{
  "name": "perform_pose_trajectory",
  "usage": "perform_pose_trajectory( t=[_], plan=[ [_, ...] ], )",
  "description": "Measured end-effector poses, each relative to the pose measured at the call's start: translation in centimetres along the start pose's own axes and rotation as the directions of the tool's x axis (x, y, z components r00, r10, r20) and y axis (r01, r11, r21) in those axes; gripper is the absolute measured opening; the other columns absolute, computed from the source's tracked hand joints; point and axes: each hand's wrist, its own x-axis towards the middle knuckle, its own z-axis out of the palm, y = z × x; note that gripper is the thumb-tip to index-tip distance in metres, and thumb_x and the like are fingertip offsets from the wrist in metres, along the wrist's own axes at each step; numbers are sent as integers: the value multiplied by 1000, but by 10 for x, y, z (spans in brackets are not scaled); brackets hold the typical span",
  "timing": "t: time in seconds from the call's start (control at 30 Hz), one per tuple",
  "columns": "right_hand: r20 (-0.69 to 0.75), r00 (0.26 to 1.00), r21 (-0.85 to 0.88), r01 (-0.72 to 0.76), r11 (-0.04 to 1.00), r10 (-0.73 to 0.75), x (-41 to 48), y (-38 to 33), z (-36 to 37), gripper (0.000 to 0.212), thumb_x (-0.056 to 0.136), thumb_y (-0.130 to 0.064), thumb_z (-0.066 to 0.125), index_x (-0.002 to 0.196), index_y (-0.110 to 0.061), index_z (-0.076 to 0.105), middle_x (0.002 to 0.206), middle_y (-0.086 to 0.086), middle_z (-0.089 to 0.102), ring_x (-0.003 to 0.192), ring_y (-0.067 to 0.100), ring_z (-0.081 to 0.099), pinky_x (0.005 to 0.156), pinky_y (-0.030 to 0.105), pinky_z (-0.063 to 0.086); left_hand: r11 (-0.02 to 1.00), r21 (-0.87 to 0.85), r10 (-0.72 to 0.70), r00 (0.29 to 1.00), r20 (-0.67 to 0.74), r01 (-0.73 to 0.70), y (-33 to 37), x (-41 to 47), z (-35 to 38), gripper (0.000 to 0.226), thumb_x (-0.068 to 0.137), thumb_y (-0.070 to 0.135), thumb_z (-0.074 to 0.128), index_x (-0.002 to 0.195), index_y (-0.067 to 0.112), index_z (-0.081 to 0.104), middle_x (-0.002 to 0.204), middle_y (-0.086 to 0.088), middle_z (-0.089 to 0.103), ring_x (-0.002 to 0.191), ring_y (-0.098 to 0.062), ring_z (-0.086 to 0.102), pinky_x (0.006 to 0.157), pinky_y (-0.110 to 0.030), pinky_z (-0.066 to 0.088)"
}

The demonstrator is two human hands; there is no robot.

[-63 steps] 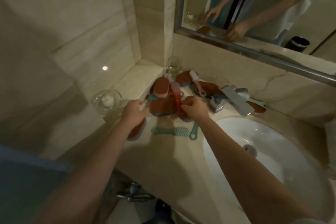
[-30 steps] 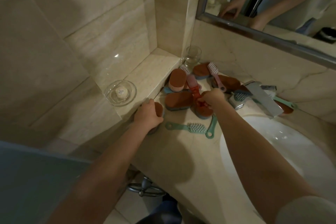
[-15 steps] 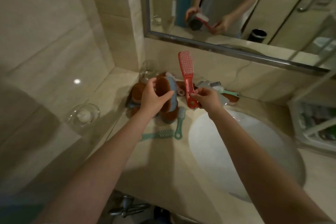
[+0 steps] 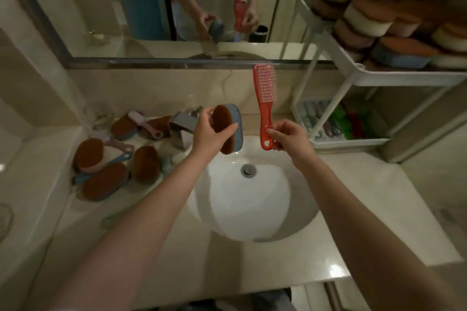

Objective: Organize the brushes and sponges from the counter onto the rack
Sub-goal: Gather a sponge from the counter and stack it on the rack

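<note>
My left hand [image 4: 211, 133] grips an oval sponge [image 4: 231, 128] with a brown top and blue base, held on edge above the sink's far rim. My right hand [image 4: 288, 137] pinches the lower handle of a red brush [image 4: 264, 98], which stands upright with its pink bristles at the top. Both hang over the basin. Several more brown-and-blue sponges [image 4: 104, 184] and pink brushes [image 4: 141, 122] lie piled on the counter at the left. The white rack [image 4: 353, 75] stands at the right, its top shelf stacked with sponges [image 4: 394, 32].
A round white sink [image 4: 273, 209] fills the middle of the beige counter [image 4: 374, 184]. A metal faucet [image 4: 183, 125] sits behind my left hand. The mirror [image 4: 151, 7] covers the back wall. The rack's lower tray [image 4: 338, 141] holds brushes. A glass dish edge shows far left.
Both hands lifted their items from the pile and carried them right, over the sink. The view swung right, bringing the rack fully into sight.
</note>
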Motion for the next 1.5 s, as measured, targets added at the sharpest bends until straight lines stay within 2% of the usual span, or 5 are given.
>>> perform_pose_trajectory(
  t=[0.77, 0.87, 1.03, 1.17, 1.5],
  plan=[
    [-150, 976, 46, -152, 987, 157, 37, 99, -240, 15, 85, -8, 67, 76, -15, 59, 76, 4, 63, 61, 14, 54, 52, 22, 42, 995, 77, 60, 989, 135, -70, 54, -45, 245, 67, 71, 25, 80, 126, 20, 42, 127, 2, 49, 111, -13, 48, 90, -25, 43],
    [-209, 959, -17, -197, 980, 189, 68, 101, -254, 15, 82, -10, 71, 73, -15, 60, 77, 6, 62, 62, 16, 55, 53, 25, 43, 990, 114, 61, 988, 139, -78, 59, -46, 256, 66, 71, 26, 79, 125, 22, 42, 126, 4, 49, 110, -12, 49, 94, -30, 46],
    [-250, 949, -261, -256, 931, 191, 122, 96, -264, 13, 80, -15, 73, 89, -7, 72, 100, 12, 70, 98, 29, 65, 90, 38, 52, 994, 103, 23, 992, 123, -36, 65, -46, 263, 66, 70, 23, 80, 124, 23, 42, 118, 7, 48, 113, -16, 51, 95, -43, 50],
    [-230, 950, -418, -293, 860, 212, 140, 84, -260, 21, 85, -21, 67, 96, -3, 68, 102, 11, 69, 97, 27, 65, 72, 29, 46, 994, 111, 13, 994, 112, -26, 69, -45, 266, 67, 71, 21, 79, 127, 22, 41, 118, 8, 47, 114, -16, 51, 95, -40, 50],
    [-280, 947, -610, -301, 733, 155, 150, 94, -253, 19, 93, -17, 54, 101, -2, 63, 93, 12, 62, 80, 27, 57, 66, 31, 41, 985, 173, 10, 998, 67, -21, 61, -45, 259, 67, 70, 25, 80, 125, 24, 43, 125, 1, 51, 115, -18, 52, 93, -45, 51]
  ],
)
